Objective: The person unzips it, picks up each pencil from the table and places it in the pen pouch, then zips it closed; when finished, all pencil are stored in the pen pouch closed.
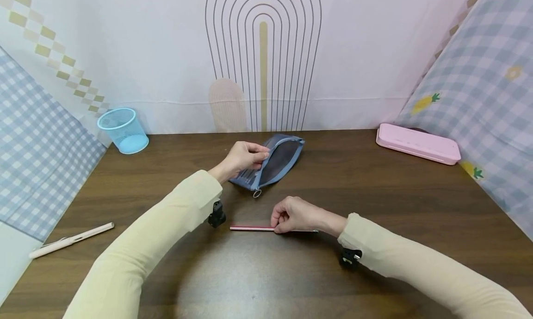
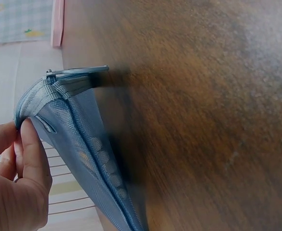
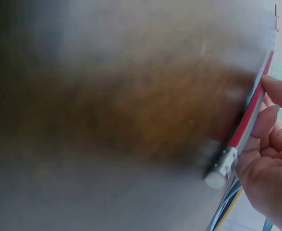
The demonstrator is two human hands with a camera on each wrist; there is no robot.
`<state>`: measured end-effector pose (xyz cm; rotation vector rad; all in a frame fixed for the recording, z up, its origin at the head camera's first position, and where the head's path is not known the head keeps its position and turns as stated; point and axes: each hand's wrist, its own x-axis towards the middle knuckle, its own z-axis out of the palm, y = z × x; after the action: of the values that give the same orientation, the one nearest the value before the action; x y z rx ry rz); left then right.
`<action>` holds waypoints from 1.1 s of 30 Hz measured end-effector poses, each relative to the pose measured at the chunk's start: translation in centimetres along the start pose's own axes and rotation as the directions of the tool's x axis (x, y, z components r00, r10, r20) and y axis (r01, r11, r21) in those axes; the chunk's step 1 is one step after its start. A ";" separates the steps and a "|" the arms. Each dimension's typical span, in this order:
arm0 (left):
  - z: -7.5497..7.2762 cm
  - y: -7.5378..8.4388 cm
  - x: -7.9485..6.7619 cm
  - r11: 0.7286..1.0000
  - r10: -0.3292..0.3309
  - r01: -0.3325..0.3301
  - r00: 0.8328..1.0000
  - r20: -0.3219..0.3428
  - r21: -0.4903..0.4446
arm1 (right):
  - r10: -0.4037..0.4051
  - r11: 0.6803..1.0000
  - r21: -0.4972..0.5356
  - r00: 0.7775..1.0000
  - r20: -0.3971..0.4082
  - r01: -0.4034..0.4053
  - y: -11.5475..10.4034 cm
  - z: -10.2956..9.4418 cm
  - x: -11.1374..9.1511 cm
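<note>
My left hand (image 1: 243, 158) pinches the edge of a blue mesh zipper pouch (image 1: 284, 159), which lies at the middle back of the table with its mouth unzipped. In the left wrist view, thumb and fingers hold the pouch's zipper edge (image 2: 28, 108). Below and to the right, my right hand (image 1: 297, 215) pinches a red and white striped pencil (image 1: 251, 228) near its middle. The right wrist view shows the pencil's metal ferrule and white eraser end (image 3: 216, 178) nearest the camera. That pencil lies at or just above the tabletop; I cannot tell which.
A light blue mesh pen cup (image 1: 125, 130) stands at the back left corner. On the left side lies a white pen (image 1: 71, 240). A pink case (image 1: 418, 143) sits at the back right, beside a checked cloth (image 1: 479, 92). White patterned cloth (image 1: 166, 55) hangs behind the table.
</note>
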<state>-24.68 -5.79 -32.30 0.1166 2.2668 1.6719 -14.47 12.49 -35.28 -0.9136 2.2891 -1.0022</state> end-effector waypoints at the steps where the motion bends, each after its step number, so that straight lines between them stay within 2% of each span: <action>1: 0.0 0.0 0.0 1.000 -0.002 0.002 1.000 0.001 0.000 | -0.005 1.000 0.003 1.000 0.002 0.005 0.0 0.0 -0.1; 4: 0.0 0.0 0.0 1.000 -0.001 0.001 1.000 0.006 0.000 | -0.011 0.999 0.036 1.000 -0.001 0.011 0.2 -0.3 -0.3; 7: 0.0 0.1 0.0 1.000 0.003 -0.002 1.000 0.006 -0.005 | 0.004 0.993 0.117 1.000 -0.017 -0.002 0.3 -1.1 -0.8; 10: -0.1 0.1 0.1 1.000 0.008 -0.008 1.000 0.000 -0.013 | 0.051 0.976 0.216 0.998 -0.040 -0.041 0.4 -2.1 -1.3; 13: -0.2 0.1 0.2 1.000 0.009 -0.009 1.000 -0.006 -0.015 | 0.105 0.959 0.269 0.993 -0.062 -0.085 0.8 -3.1 -1.8; 16: -0.3 0.0 0.2 1.000 0.006 -0.006 1.000 -0.010 -0.009 | 0.171 0.941 0.312 0.981 -0.096 -0.133 1.5 -3.8 -2.2; 18: -0.4 0.0 0.2 1.000 0.005 -0.005 1.000 -0.011 -0.004 | 0.223 0.915 0.368 0.967 -0.119 -0.166 1.9 -4.0 -2.3; 21: -0.4 -0.1 0.2 1.000 0.007 -0.007 1.000 -0.011 0.000 | 0.295 0.850 0.489 0.946 -0.138 -0.194 2.6 -4.3 -2.2; 27: -0.3 -0.1 0.1 1.000 0.005 -0.005 1.000 -0.012 -0.006 | 0.413 0.657 0.729 0.901 -0.134 -0.192 3.3 -4.9 -0.9; 31: -0.2 -0.1 0.0 1.000 -0.006 0.006 1.000 -0.008 -0.002 | 0.466 0.540 0.825 0.875 -0.127 -0.168 3.3 -5.4 0.4; 33: -0.2 -0.1 -0.1 1.000 -0.010 0.010 1.000 -0.004 0.003 | 0.492 0.494 0.855 0.861 -0.127 -0.156 3.2 -5.4 1.1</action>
<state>-24.61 -6.07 -32.31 0.1019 2.2696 1.6652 -19.90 15.78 -34.55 0.1486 1.7284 -1.9143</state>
